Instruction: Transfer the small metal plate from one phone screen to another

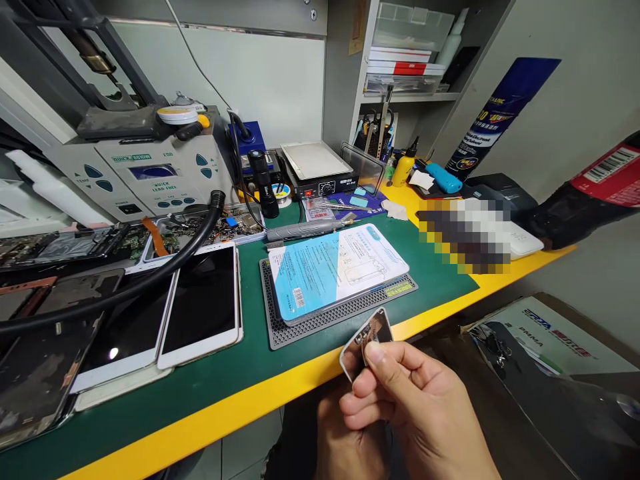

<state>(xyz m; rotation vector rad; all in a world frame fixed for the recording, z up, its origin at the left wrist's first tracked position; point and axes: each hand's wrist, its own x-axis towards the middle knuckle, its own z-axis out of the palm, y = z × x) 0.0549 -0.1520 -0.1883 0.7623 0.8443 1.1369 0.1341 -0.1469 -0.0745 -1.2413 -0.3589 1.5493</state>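
A phone [383, 327] with a dark, mirror-like face and a silver rim is held tilted just off the front edge of the bench, low in the middle of the head view. My right hand [425, 400] is closed at it, the thumb pressed on its face and the fingers curled around the near side. Underneath, my left hand [343, 443] is closed around the lower part of the phone; its fingers are mostly hidden behind my right hand. Just beyond lies a blue and white packet [325, 273] on a grey perforated mat [345, 312].
White-framed tablets [203, 303] and a black hose [165, 267] lie on the left, before a hot-air station [160, 177]. A grey pen-like tool [305, 230] rests behind the packet. Right are a yellow bottle [404, 167], blue spray can [495, 120] and cardboard box [550, 360].
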